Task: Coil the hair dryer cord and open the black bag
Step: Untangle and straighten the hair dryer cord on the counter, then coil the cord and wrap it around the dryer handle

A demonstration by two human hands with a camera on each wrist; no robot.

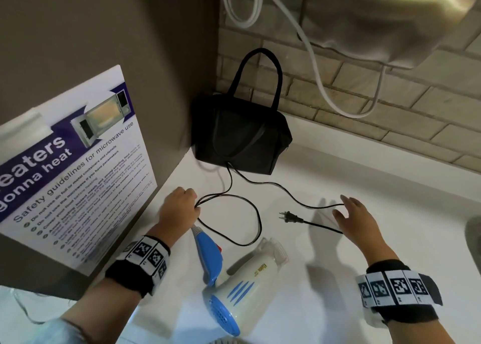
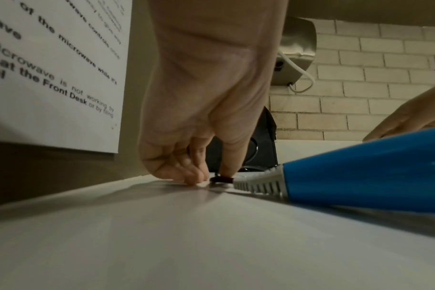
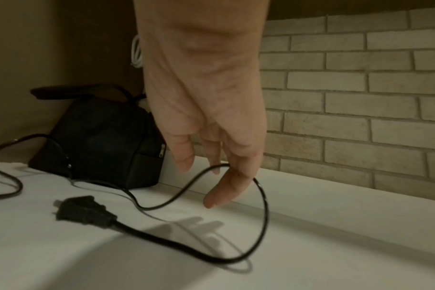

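Counter (image 1: 351,177): open white surface at center right of the head view, crossed by the black cord (image 1: 256,213) and plug (image 1: 291,217). Hair dryer (image 1: 244,283) blocks lower center. Black bag (image 1: 242,135) fills the upper-center corner. Side panel with poster (image 1: 78,166) closes the left; brick wall (image 1: 390,104) closes the upper right.

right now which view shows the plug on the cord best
The right wrist view: the plug lies close and large on the counter, prongs visible. The head view shows it small. The left wrist view does not show it.
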